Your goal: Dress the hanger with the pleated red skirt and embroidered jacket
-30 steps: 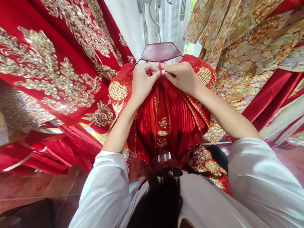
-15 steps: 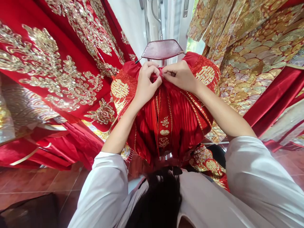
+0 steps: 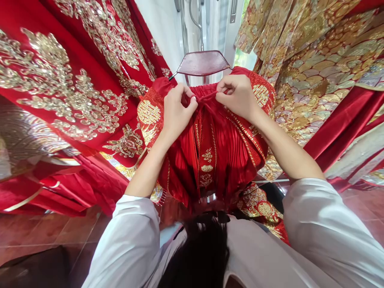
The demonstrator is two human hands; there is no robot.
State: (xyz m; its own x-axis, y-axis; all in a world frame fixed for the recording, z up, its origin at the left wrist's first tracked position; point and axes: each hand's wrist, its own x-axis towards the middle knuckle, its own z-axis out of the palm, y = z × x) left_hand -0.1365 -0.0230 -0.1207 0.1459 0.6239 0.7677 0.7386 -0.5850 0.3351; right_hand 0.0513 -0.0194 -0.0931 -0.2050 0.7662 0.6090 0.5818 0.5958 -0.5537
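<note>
A red pleated garment with gold embroidery hangs in front of me from a dark red hanger. At its top edge a thin red tie runs between my two hands. My left hand is closed, pinching the left end of that tie against the cloth. My right hand is closed in a fist on the right end, just under the hanger. Both forearms reach up from white sleeves.
Red fabric with heavy gold embroidery hangs close on the left. Gold scale-patterned robes hang close on the right. A metal rail and hook stand behind the hanger. Reddish floor tiles show below left.
My hands, which met at the middle of the garment's top, have drawn apart sideways, stretching the red tie between them. The garment and hanger stay in place.
</note>
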